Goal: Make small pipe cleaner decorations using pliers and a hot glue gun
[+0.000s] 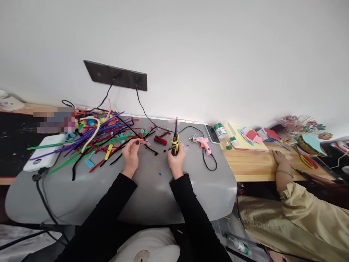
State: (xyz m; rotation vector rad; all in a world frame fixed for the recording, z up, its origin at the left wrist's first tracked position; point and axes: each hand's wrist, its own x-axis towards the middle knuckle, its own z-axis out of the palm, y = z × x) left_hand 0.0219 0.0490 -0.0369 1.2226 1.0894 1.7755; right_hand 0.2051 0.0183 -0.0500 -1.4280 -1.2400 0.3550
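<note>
My right hand [176,158] is closed round the yellow and black handles of a pair of cutters [175,140], whose dark tip points up and away from me. My left hand [131,150] rests on the grey mat [152,193] with its fingers pinched on a pink pipe cleaner piece [145,142]. A small red piece [160,139] lies on the mat between and just beyond both hands. A big heap of coloured pipe cleaners [95,140] spreads out to the left of my left hand.
A pink glue gun [203,143] with a black cord lies right of the cutters. Beyond it are a phone [212,134], a green-labelled bottle [220,131] and coloured paper [252,138]. Another person's hand [279,158] rests on the wooden table. A white box [45,155] sits left.
</note>
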